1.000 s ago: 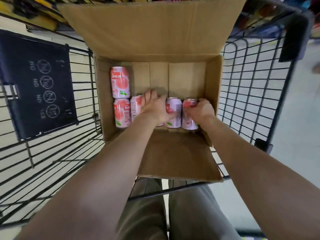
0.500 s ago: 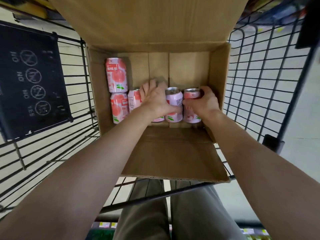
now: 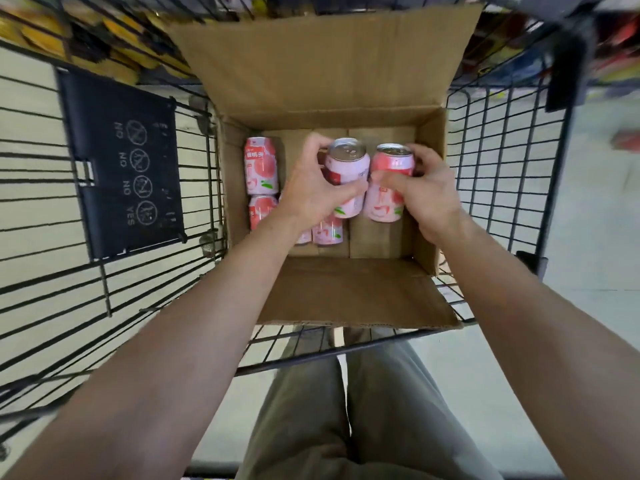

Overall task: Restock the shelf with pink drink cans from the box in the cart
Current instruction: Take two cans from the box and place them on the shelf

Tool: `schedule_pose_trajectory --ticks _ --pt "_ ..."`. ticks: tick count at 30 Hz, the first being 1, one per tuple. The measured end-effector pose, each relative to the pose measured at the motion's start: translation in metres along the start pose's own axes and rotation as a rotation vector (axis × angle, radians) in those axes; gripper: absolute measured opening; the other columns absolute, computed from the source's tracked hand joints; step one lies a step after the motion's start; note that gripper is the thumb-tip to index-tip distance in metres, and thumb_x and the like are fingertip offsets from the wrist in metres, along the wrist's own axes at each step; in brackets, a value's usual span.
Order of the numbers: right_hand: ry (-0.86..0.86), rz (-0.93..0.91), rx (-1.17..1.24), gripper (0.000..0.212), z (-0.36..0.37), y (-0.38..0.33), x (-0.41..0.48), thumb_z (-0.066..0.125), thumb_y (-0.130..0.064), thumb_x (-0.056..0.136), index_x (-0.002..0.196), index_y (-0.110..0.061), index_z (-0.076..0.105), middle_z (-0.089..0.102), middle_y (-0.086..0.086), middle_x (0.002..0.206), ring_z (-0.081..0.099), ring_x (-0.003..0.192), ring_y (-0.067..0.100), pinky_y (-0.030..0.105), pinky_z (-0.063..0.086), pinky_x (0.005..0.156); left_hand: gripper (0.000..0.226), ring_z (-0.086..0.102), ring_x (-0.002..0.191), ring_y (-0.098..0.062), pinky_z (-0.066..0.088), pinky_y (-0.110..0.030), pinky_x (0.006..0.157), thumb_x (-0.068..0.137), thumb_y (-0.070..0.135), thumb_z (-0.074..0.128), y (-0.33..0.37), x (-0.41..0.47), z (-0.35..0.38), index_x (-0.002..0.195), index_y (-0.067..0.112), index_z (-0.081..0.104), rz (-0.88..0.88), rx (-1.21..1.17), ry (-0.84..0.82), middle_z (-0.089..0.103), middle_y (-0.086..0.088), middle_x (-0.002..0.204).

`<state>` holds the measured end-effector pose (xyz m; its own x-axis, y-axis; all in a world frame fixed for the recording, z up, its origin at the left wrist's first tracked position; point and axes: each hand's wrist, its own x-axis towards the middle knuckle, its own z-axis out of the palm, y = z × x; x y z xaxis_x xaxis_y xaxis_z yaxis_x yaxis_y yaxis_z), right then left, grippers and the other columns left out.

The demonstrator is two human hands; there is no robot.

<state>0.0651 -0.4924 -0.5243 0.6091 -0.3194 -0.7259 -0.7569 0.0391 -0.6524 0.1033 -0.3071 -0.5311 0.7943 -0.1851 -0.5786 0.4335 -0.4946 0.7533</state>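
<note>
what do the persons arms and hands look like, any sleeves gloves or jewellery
The left arm and right arm are bare as far as the frame shows, with no sleeve in view. The left hand and right hand are ungloved, with no watch, bracelet or ring visible. The person wears olive-grey trousers.

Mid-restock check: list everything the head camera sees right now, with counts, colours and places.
Box: one, brown cardboard, flaps open, inside the cart.
Held cans: two, pink, upright, one in each hand.
Loose cans: at least four, pink, on the box floor, left and near side; one partly hidden by a wrist.
Cart: one, black wire, around the box.
Sign panel: one, black, cart's left side.
Trousers: grey-green, below the cart.
Left hand: grips the left held can.
Right hand: grips the right one.
</note>
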Motion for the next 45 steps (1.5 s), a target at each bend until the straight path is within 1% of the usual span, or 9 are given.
schedule_pose_trajectory --ticks 8,11,16,21,23,28,33,40,45 --pt "-0.004 -0.276 0.072 0.082 -0.002 -0.108 -0.101 0.094 -0.018 0.057 0.131 -0.011 0.060 0.073 0.008 0.116 0.073 0.104 0.020 0.041 0.061 0.089 0.064 0.066 0.102 0.001 0.052 -0.018 0.089 0.071 0.018 0.094 0.096 -0.074 -0.075 0.124 0.018 0.058 0.252 -0.085 0.121 0.069 0.009 0.114" --pt "0.013 -0.416 0.062 0.073 -0.010 -0.146 -0.151 0.093 -0.010 0.063 0.129 -0.010 0.062 0.073 0.009 0.117 0.073 0.104 0.022 0.036 0.061 0.087 0.062 0.064 0.094 0.011 0.049 -0.011 0.084 0.073 0.014 0.093 0.138 -0.107 -0.104 0.122 0.022 0.056 0.382 -0.080 0.144 0.067 0.013 0.110" --pt "0.066 -0.612 0.063 0.057 -0.028 -0.198 -0.227 0.089 -0.009 0.072 0.119 -0.026 0.062 0.073 -0.004 0.108 0.071 0.093 0.006 0.026 0.060 0.080 0.064 0.071 0.102 -0.009 0.059 -0.039 0.093 0.070 0.027 0.093 0.206 -0.165 -0.143 0.124 0.022 0.059 0.534 -0.059 0.195 0.072 0.006 0.112" --pt "0.147 -0.718 0.106 0.064 -0.061 -0.238 -0.300 0.089 -0.019 0.075 0.129 -0.027 0.055 0.069 -0.007 0.115 0.070 0.098 0.004 0.021 0.059 0.076 0.058 0.068 0.092 0.002 0.061 -0.031 0.073 0.077 0.030 0.089 0.269 -0.224 -0.165 0.126 0.028 0.058 0.678 -0.041 0.210 0.067 0.018 0.105" --pt "0.178 -0.750 0.129 0.067 -0.079 -0.252 -0.326 0.089 -0.019 0.075 0.134 -0.023 0.056 0.069 -0.005 0.116 0.070 0.096 0.002 0.020 0.058 0.073 0.058 0.067 0.092 0.003 0.059 -0.025 0.076 0.077 0.031 0.089 0.294 -0.244 -0.164 0.126 0.029 0.058 0.736 -0.034 0.220 0.067 0.018 0.107" --pt "0.279 -0.859 0.158 0.070 -0.132 -0.287 -0.380 0.089 -0.021 0.074 0.137 -0.019 0.057 0.070 -0.006 0.114 0.070 0.094 0.002 0.019 0.058 0.069 0.058 0.066 0.091 0.004 0.053 -0.014 0.074 0.075 0.038 0.091 0.355 -0.283 -0.146 0.123 0.033 0.058 0.840 -0.015 0.216 0.067 0.015 0.108" --pt "0.357 -0.956 0.188 0.049 -0.199 -0.305 -0.417 0.088 -0.016 0.076 0.113 -0.033 0.061 0.071 -0.013 0.102 0.069 0.082 -0.007 0.018 0.055 0.068 0.058 0.068 0.092 0.001 0.058 -0.022 0.080 0.073 0.044 0.091 0.411 -0.309 -0.110 0.121 0.035 0.059 0.927 0.029 0.188 0.069 0.014 0.106" --pt "0.419 -1.029 0.147 0.063 -0.318 -0.298 -0.437 0.091 -0.028 0.070 0.128 -0.026 0.063 0.071 -0.006 0.112 0.070 0.098 0.008 0.024 0.059 0.074 0.048 0.064 0.080 0.014 0.049 -0.007 0.058 0.078 0.028 0.091 0.487 -0.347 -0.016 0.111 0.037 0.058 1.005 0.005 0.147 0.066 0.016 0.102" --pt "0.409 -1.062 0.095 0.055 -0.414 -0.296 -0.443 0.090 -0.022 0.073 0.122 -0.025 0.066 0.073 -0.006 0.107 0.071 0.093 0.005 0.015 0.055 0.066 0.050 0.067 0.084 0.008 0.050 -0.008 0.062 0.074 0.036 0.092 0.536 -0.364 0.066 0.113 0.039 0.061 1.025 -0.002 0.192 0.068 0.017 0.102"
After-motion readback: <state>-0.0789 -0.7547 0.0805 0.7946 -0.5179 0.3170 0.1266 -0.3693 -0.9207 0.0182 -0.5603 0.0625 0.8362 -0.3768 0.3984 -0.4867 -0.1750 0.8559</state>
